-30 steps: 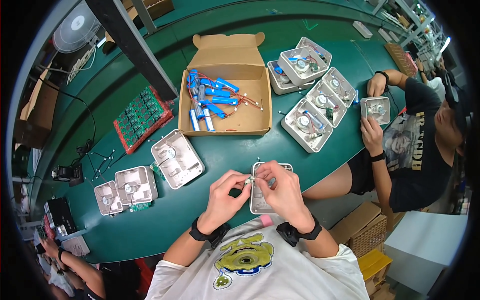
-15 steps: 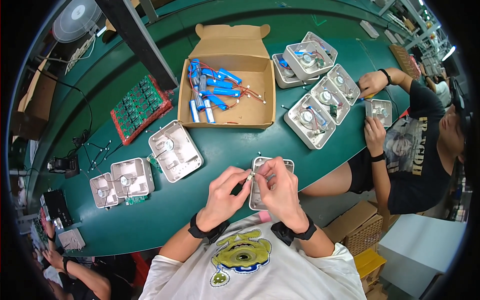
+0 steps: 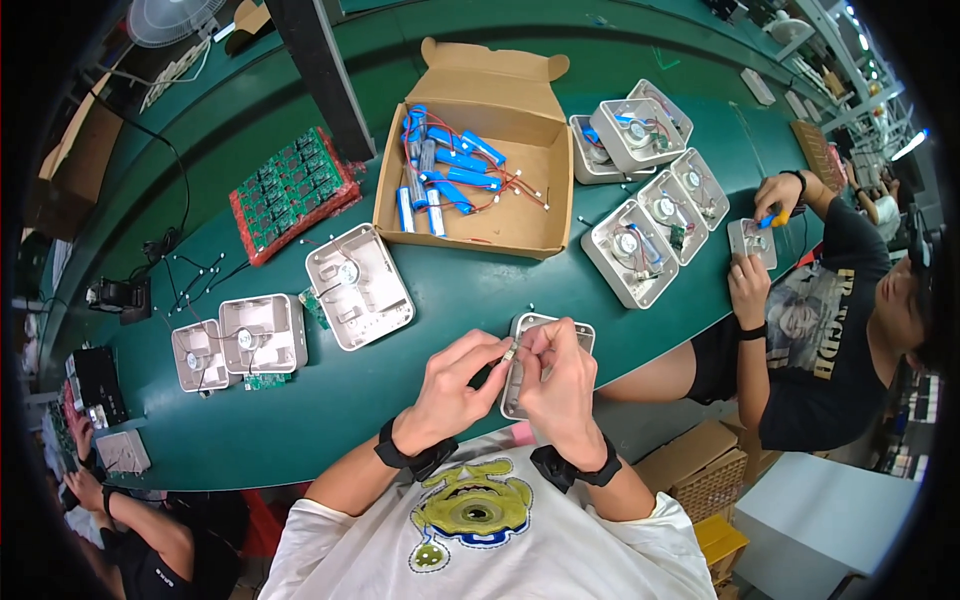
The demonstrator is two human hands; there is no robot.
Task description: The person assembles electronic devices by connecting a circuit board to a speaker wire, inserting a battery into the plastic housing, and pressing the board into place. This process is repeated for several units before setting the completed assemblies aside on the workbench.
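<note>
Over a white plastic housing (image 3: 515,398) at the table's near edge, my two hands meet fingertip to fingertip. My left hand (image 3: 455,385) is closed, pinching a small pale part (image 3: 509,354) that looks like a connector or a little board. The thumb and fingers of my right hand (image 3: 562,385) press together right beside that part; what lies between them is too small to make out. The housing stands open side up, partly hidden beneath my hands. A small white plug (image 3: 530,306) on a lead shows just past its far edge.
A cardboard box (image 3: 475,240) holds blue battery packs (image 3: 470,178) with red leads. Green circuit boards (image 3: 290,190) are stacked on red wrap. White housings with speakers stand left (image 3: 360,290) and right (image 3: 630,255). At right a co-worker's hand (image 3: 748,290) steadies another housing.
My view has shifted slightly. My hands keep the same pinch, with the small part tilted a little differently. The co-worker's upper hand has moved over their housing with a blue-and-yellow tool.
</note>
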